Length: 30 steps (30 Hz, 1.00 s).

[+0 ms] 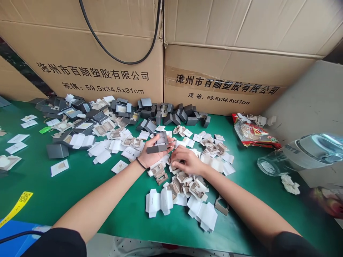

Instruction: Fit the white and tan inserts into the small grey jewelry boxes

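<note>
My left hand [148, 158] lies palm up with its fingers curled round a small dark grey box [156, 149], which stands open. Close beside it, to the right, my right hand [189, 160] has its fingers curled in and thumb bent; whatever they may hold is hidden. Beneath and around both hands are loose white paper pieces and brown moulded inserts [160, 175]. An unfolded white card sleeve [154, 202] rests on the green table [120, 217] in front of my hands.
Several dark grey boxes [191, 116] line the back, against large cardboard cartons [230, 75]. More boxes and papers spread to the left. At right are a red snack packet [254, 135], a clear bottle [294, 153] and crumpled tissue [289, 184]. A black cable [122, 61] hangs above.
</note>
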Motion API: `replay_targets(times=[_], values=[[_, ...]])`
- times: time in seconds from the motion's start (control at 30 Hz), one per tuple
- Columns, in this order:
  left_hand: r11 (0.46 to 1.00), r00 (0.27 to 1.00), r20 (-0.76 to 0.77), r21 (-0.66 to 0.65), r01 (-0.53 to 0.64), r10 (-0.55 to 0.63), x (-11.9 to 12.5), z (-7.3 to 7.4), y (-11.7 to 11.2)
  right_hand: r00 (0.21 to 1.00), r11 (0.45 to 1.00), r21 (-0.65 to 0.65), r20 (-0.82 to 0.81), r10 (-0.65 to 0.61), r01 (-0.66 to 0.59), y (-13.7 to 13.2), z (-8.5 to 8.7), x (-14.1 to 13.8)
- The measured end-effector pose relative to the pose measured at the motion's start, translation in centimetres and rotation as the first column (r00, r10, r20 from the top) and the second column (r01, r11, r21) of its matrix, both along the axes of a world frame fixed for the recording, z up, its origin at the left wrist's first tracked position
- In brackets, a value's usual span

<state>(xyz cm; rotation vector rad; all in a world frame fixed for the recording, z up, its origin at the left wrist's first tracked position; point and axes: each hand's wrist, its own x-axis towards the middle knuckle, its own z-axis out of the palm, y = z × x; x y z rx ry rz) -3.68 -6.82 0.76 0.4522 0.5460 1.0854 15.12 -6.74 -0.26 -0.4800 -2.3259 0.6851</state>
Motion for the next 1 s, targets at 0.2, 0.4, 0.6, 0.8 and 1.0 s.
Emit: replay_targets(times=[0.2,0.4,0.6,0.8,1.0], values=[[0.992,0.995,-0.046,0.078,0.097,-0.093,0.1,-0.4,0.0,0.857,0.807,-0.537,-0.270,-0.438,0.244,1.1,-0.4,0.4],[0.965,0.938,-0.254,0.056,0.258,-0.236,-0.2,-1.3,0.0,0.803,0.628,-0.772,-0.311,-0.509,0.099,1.9,-1.2,0.4],[0.975,0.940,-0.308,0.112,0.190,-0.148,0.2,-0.8,-0.1,0.793,0.630,-0.774,-0.347,-0.501,0.059,1.8,-0.9,0.3],[0.993,0.947,-0.317,0.084,0.083,-0.052,0.4,-0.1,-0.3,0.779,0.690,-0.690,-0.304,-0.549,0.217,1.5,-1.1,0.2],[0.983,0.925,-0.341,0.129,-0.130,0.167,0.6,-0.2,-0.4,0.738,0.799,-0.172,-0.310,-0.599,0.577,0.5,-0.9,0.1]])
